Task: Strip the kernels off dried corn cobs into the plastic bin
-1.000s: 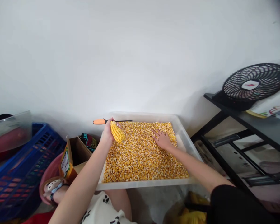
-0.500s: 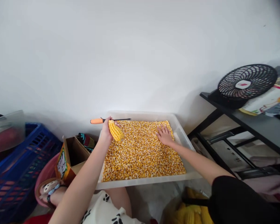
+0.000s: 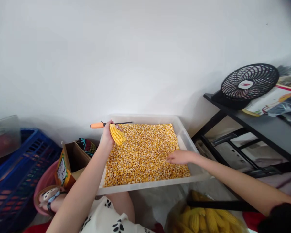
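Observation:
My left hand is closed around a yellow ear of corn, with a screwdriver-like tool also in its grip. That tool has an orange handle pointing left and a thin dark shaft reaching over the far side of a translucent plastic bin. Loose corn kernels cover the bottom of the bin in a broad layer. At the right side of the layer, my right hand is palm down with fingers stretched leftward, fingertips at the kernels and no object visible in it.
Below right, a bag of corn ears is partly behind a black bar. A black fan stands on a dark table at right. An open cardboard box, a pink basin and a blue crate are at left.
My right hand has moved toward me over the kernels, from spread flat near the far right to fingers closer together nearer the front. My left hand keeps the corn and tool.

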A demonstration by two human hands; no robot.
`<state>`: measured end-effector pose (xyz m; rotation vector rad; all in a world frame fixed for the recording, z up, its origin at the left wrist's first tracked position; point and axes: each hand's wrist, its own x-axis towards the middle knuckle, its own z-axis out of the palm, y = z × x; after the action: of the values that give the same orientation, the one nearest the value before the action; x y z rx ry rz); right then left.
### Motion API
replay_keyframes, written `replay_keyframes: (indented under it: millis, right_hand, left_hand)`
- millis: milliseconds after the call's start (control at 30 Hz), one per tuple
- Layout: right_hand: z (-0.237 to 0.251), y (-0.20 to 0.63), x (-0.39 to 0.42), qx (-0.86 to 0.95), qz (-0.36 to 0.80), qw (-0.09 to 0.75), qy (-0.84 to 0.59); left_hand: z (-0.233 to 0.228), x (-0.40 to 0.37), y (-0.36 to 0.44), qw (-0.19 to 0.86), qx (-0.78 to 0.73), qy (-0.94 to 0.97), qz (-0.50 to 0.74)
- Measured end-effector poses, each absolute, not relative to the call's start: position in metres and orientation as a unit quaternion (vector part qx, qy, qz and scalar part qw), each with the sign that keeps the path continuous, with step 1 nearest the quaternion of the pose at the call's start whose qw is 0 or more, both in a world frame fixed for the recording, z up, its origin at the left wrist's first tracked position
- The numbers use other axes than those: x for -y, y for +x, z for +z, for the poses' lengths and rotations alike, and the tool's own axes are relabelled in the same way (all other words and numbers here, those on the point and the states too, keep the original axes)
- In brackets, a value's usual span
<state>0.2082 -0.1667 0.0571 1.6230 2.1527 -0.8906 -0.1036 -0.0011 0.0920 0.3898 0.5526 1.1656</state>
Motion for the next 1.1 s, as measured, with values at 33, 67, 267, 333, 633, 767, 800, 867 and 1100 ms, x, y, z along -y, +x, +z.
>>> replay_keyframes:
  millis: [33,67,267,333,633,767,800,867,1100]
  right_hand:
    - [0.061,0.196,0.16,-0.776,-0.264,0.102,0.563]
    - [0.06,0.182,0.154,-0.804,-0.204,0.04,0.557]
    - [0.0,0.119,0.127,-0.953,-0.13,-0.031,0.273]
    - [-0.014,0.126,0.111,-0.957,-0.117,-0.028,0.266]
    - [-0.023,0.217,0.091,-0.844,0.006,-0.044,0.534]
    - [-0.031,0.236,0.11,-0.818,-0.019,-0.024,0.574]
    - [-0.03,0.237,0.111,-0.817,-0.037,-0.017,0.575]
    - [-0.022,0.228,0.106,-0.806,-0.065,-0.029,0.588]
    - [0.048,0.112,0.057,-0.633,-0.309,-0.414,0.577]
  left_hand:
    - [0.093,0.001,-0.104,0.781,-0.258,0.181,0.54]
    - [0.093,0.001,-0.104,0.779,-0.263,0.182,0.539]
    - [0.086,-0.001,-0.102,0.771,-0.29,0.201,0.531]
    - [0.084,-0.003,-0.102,0.775,-0.287,0.204,0.525]
    - [0.087,-0.003,-0.105,0.782,-0.275,0.183,0.529]
    - [0.086,-0.004,-0.104,0.78,-0.312,0.192,0.507]
    - [0.085,-0.004,-0.103,0.778,-0.326,0.208,0.495]
    - [0.082,-0.004,-0.102,0.769,-0.349,0.263,0.467]
    - [0.066,0.009,-0.089,0.677,-0.369,0.542,0.334]
